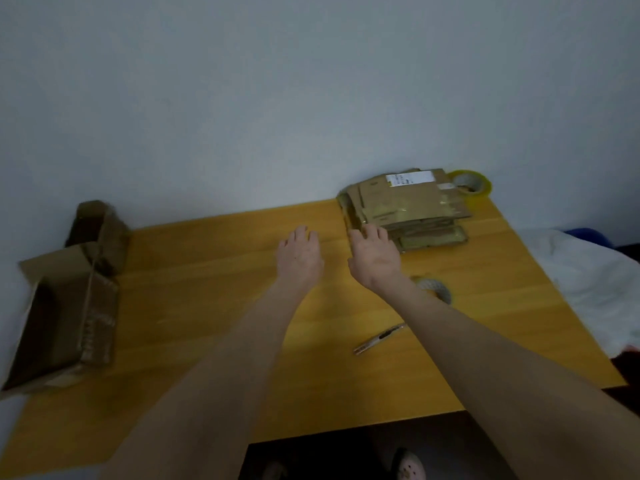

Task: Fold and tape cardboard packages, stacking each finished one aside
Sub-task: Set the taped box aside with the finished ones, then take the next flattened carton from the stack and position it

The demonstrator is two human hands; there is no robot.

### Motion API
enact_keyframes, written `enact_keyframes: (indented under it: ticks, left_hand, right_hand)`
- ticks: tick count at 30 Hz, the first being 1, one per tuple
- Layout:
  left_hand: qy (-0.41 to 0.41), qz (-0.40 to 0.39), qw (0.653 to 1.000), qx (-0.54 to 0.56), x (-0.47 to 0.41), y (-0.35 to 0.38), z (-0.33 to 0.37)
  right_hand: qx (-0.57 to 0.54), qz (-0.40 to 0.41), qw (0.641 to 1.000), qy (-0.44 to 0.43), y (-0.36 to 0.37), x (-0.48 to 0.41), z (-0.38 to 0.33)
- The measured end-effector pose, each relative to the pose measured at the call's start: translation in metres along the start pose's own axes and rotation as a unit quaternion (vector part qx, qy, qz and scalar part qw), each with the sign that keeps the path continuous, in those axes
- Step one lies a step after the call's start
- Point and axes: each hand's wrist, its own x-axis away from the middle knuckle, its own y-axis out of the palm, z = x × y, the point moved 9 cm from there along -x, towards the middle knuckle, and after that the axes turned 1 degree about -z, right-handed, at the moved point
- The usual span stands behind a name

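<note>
Beside stack (412,202) — right hand (375,259) outstretched.

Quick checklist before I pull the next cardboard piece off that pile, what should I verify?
1. Hands free: left hand and right hand hold nothing. Ok.
2. Reach: the right hand's fingers are at the cardboard stack, at its near left corner. Ok.
3. Stack alignment: pieces splay unevenly. Not ok.
4. Tape: one tape roll by the right forearm, a yellow tape roll behind the stack. Ok.
5. Cutter on the table: blade state, cannot tell.
</note>
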Motion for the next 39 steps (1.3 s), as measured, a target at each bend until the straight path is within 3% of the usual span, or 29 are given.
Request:
enact_keyframes:
  ticks: [6,15,22,28,33,39]
  left_hand:
    - [0.023,0.014,1.000,0.001,-0.019,-0.006,0.089]
    - [0.058,-0.011,0.997,0.040,-0.074,0.019,0.169]
    - [0.024,-0.038,0.997,0.063,-0.108,0.035,0.211]
    - [-0.072,-0.055,0.990,0.112,-0.136,0.054,0.228]
    - [-0.149,-0.075,0.973,0.157,-0.146,0.081,0.243]
    - [-0.197,-0.036,0.967,0.155,-0.168,0.090,0.227]
  right_hand:
    - [-0.004,0.010,1.000,0.010,-0.026,-0.001,0.082]
    - [0.017,0.004,0.998,0.060,-0.034,-0.028,0.175]
    - [-0.001,-0.013,0.997,0.079,-0.036,-0.056,0.238]
    - [-0.153,-0.053,0.981,0.102,-0.026,-0.101,0.283]
    - [-0.206,-0.082,0.969,0.111,-0.011,-0.135,0.305]
    - [-0.390,-0.099,0.896,0.185,0.013,-0.171,0.310]
